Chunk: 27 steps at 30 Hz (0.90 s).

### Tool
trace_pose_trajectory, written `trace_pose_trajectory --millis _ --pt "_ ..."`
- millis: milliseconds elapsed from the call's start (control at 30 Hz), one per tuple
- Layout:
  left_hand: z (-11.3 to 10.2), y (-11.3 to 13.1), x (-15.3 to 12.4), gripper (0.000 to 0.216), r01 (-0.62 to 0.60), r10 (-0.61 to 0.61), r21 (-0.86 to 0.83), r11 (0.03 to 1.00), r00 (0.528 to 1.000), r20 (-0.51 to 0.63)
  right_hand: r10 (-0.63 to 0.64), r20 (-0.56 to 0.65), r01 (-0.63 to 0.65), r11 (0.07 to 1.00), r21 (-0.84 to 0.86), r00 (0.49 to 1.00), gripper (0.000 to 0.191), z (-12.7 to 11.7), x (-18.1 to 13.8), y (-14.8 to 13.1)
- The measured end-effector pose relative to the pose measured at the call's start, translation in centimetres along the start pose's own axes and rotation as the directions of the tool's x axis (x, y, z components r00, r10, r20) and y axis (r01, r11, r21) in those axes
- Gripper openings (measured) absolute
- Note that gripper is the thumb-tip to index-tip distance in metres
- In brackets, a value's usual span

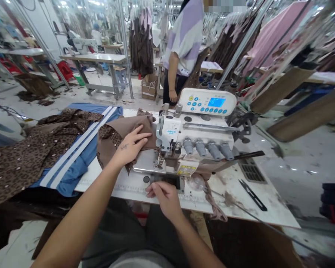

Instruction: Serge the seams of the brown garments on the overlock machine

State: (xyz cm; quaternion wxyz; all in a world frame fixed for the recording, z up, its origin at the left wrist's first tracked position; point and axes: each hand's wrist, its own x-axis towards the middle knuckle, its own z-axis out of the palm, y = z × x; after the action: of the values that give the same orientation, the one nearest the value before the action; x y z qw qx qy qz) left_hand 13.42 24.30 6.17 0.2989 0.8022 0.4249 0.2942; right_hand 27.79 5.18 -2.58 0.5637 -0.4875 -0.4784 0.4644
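Observation:
My left hand (132, 146) lies flat with fingers stretched out on a piece of brown fabric (120, 131), pressing it toward the needle area (159, 158) of a white overlock sewing machine (197, 128). My right hand (164, 196) rests at the table's front edge below the machine, its fingers curled together in a pinch; I cannot make out what they hold. The brown fabric runs under the machine's left side and has a leopard-print part (107, 133) next to my left wrist.
A heap of leopard-print garments (30, 152) and a blue cloth with white stripes (80, 149) lie on the left of the table (268, 208). Black thread snips (252, 194) lie at the right. A person in a purple-and-white shirt (184, 37) stands behind the machine. Clothes racks surround the place.

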Motion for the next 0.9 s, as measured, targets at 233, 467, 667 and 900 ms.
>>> trace_pose_trajectory --millis 233,467,667,900 --pt "0.5 -0.6 -4.8 0.045 0.138 -0.164 -0.156 0.978 0.972 -0.168 0.010 0.013 -0.010 1.000 -0.012 1.000 0.046 0.1 0.2 -0.1" --pt "7.8 1.6 -19.8 0.025 -0.067 0.046 -0.196 0.978 0.993 -0.110 -0.114 -0.012 0.112 0.990 -0.085 0.993 0.043 -0.7 0.3 0.1" --pt "2.1 1.0 -20.6 0.028 -0.198 0.214 0.105 0.974 0.961 -0.173 0.133 -0.370 -0.054 0.975 0.215 0.919 0.055 -0.3 1.2 1.4" --pt "0.6 6.2 -12.6 0.045 -0.723 0.605 0.238 0.649 0.680 0.414 0.006 -0.337 -0.050 0.991 -0.122 0.941 0.040 -1.7 -2.8 -1.6"
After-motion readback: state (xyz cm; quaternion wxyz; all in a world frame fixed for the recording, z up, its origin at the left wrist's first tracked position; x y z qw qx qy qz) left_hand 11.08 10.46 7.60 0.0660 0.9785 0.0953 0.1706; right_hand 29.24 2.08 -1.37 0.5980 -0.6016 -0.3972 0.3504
